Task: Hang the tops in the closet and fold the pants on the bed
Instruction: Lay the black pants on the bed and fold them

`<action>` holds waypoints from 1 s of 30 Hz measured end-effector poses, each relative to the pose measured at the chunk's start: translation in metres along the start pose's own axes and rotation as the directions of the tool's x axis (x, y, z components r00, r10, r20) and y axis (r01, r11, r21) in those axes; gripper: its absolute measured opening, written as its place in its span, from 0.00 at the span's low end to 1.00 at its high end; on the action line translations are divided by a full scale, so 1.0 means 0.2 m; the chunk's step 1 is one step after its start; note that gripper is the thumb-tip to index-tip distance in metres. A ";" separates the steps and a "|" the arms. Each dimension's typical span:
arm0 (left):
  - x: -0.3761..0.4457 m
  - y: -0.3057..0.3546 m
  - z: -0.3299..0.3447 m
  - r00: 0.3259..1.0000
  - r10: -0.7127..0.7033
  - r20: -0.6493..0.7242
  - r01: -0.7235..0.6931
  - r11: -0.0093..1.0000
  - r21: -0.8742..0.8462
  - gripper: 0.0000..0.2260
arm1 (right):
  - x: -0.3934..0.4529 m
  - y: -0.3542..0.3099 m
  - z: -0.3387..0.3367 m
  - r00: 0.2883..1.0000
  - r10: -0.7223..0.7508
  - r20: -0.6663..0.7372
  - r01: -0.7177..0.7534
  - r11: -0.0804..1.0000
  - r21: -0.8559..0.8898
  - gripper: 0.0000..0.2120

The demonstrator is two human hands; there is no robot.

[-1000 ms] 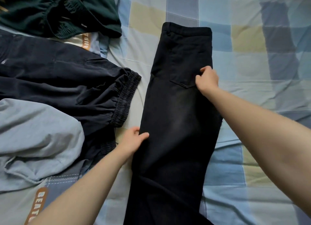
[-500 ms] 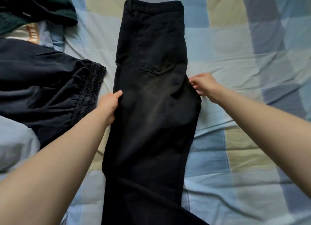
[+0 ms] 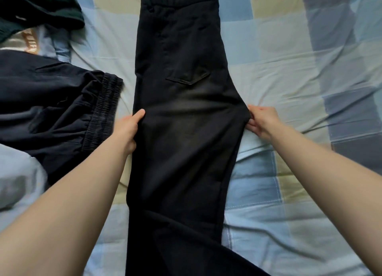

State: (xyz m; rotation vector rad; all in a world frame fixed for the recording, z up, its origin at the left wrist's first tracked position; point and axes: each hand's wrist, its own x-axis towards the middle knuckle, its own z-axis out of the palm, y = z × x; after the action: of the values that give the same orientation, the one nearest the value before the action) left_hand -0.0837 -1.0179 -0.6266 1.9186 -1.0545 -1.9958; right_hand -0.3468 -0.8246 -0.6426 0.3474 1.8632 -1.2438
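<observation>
Head view, single frame, catalogued as seen. Item one: black pants (image 3: 182, 131), folded lengthwise with one leg over the other, lay flat down the middle of the bed (image 3: 289, 73), waistband at the far end near the top edge of the frame, a back pocket facing up, legs running toward the camera and out of the bottom edge. Item two: left hand (image 3: 127, 129), its grip clamped on the left edge of the black pants about mid-thigh, thumb on top of the cloth, fingers curled under the edge and hidden. Item three: right hand (image 3: 259, 121), level with the left one, its grip pinched on the right edge of the same pants at the crotch seam, fingertips touching the fabric, heel of the hand on the sheet. Item four: bed covered with a checked sheet in pale blue, cream and grey-blue squares, creased around the right hand. Item five: dark navy pants (image 3: 51, 110) with a ribbed elastic waistband, lying just left of the black pair, near the left hand but apart from it. Item six: dark green garment (image 3: 39, 9), bunched at the upper left corner. Item seven: light grey-blue garment (image 3: 16, 180), at the left edge, partly blurred.
</observation>
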 end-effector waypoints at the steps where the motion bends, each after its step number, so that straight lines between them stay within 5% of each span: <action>1: -0.01 -0.01 -0.03 1.000 -0.011 0.013 0.010 0.999 0.047 0.11 | -0.03 0.02 -0.01 0.999 -0.012 -0.037 0.014 0.998 0.059 0.10; 2: -0.02 -0.03 -0.05 0.999 -0.021 0.034 0.017 0.994 0.104 0.12 | -0.05 0.05 -0.03 0.994 -0.055 -0.091 0.059 0.997 0.050 0.08; 4: -0.07 -0.10 -0.11 0.995 -0.051 0.086 0.035 0.983 0.179 0.16 | -0.12 0.13 -0.07 0.942 -0.299 -0.154 0.259 0.936 -0.237 0.09; 6: -0.11 -0.17 -0.15 0.989 -0.093 0.111 0.069 0.976 0.205 0.17 | -0.19 0.20 -0.09 0.834 -0.550 0.043 0.464 0.657 -0.594 0.22; 10: -0.18 -0.28 -0.19 0.985 -0.132 0.109 0.102 0.963 0.248 0.14 | -0.21 0.17 -0.08 0.706 -0.601 0.375 0.568 0.164 -0.806 0.29; 16: -0.20 -0.31 -0.24 0.980 -0.122 0.157 0.072 0.954 0.292 0.15 | -0.07 0.02 -0.20 0.661 -0.577 0.480 0.627 0.073 -0.775 0.10; 18: -0.20 -0.33 -0.25 0.987 -0.090 0.135 0.050 0.959 0.278 0.14 | -0.02 -0.01 -0.32 0.745 -0.618 0.252 0.451 0.188 -0.873 0.09; 21: -0.21 -0.37 -0.26 0.989 -0.075 0.130 0.049 0.979 0.196 0.13 | -0.06 0.04 -0.38 0.876 -0.451 -0.168 0.177 0.627 -0.759 0.10; 26: -0.32 -0.50 -0.33 0.985 -0.123 0.121 0.084 0.955 0.284 0.11 | -0.47 0.39 -0.08 0.983 -0.133 0.128 0.176 0.887 -0.427 0.09; 30: -0.41 -0.60 -0.39 0.973 -0.175 0.149 0.134 0.959 0.249 0.11 | -0.59 0.54 0.08 0.975 -0.110 0.192 0.188 0.867 -0.461 0.10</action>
State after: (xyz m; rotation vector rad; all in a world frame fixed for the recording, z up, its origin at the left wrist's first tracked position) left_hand 0.0415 -0.9094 -0.6251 2.0338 -1.2739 -2.2435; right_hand -0.1999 -0.7623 -0.6215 -0.1666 2.0059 -0.8343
